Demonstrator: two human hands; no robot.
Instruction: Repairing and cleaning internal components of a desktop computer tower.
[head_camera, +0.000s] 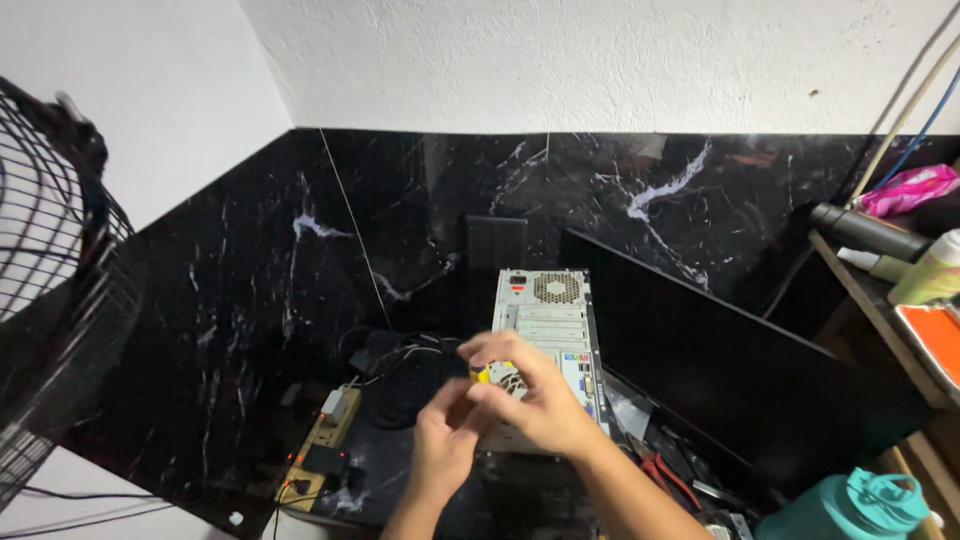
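The fingers of both the right hand and the left hand pinch a small yellow object, seemingly for a two-handed grip, above the computer case by the worktop's back edge.

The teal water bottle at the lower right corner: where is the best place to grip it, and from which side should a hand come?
Probably grip the teal water bottle by the carry loop on its lid, coming from above. It stands upright and only its top shows. The monitor and tools crowd its left; the shelf crowds its right. Both hands, left hand and right hand, are busy at the computer case.
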